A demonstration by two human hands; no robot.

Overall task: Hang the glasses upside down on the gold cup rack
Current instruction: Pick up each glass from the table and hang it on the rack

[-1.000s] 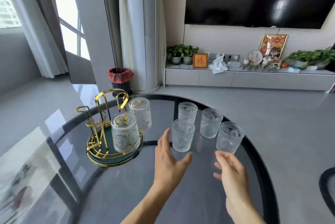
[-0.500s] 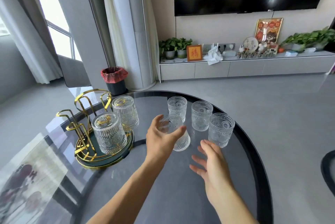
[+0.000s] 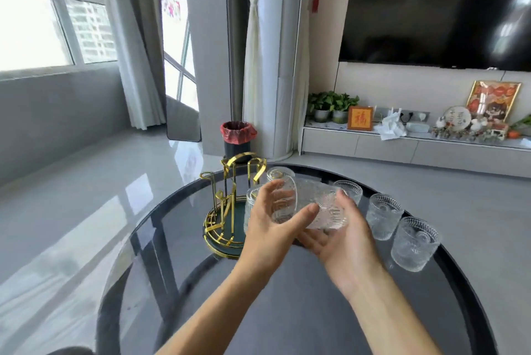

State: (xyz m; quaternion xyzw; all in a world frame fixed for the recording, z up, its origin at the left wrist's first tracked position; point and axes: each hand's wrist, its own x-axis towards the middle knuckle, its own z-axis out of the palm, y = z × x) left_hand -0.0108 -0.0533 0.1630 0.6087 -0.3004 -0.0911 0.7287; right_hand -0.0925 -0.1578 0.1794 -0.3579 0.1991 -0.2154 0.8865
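A clear embossed glass [image 3: 309,205] lies on its side in the air above the table, its open mouth facing left. My left hand [image 3: 271,225] grips it near the rim, and my right hand [image 3: 343,235] cups its base from below and from the right. Just behind my hands stands the gold cup rack [image 3: 230,205] on its round green base. Two glasses hang upside down on the rack, one [image 3: 279,174] at the back and one [image 3: 253,196] mostly hidden by my left hand. Three upright glasses [image 3: 383,219] stand on the table to the right.
The round dark glass table [image 3: 178,254] has a black rim, with grey floor around it. A bin with a red liner [image 3: 238,136] stands on the floor behind the rack. A low TV shelf with plants and ornaments [image 3: 416,130] runs along the far wall.
My left hand has lifted one glass off the table and tipped it sideways near the rack. My right hand has come up under its base. The view has swung left.
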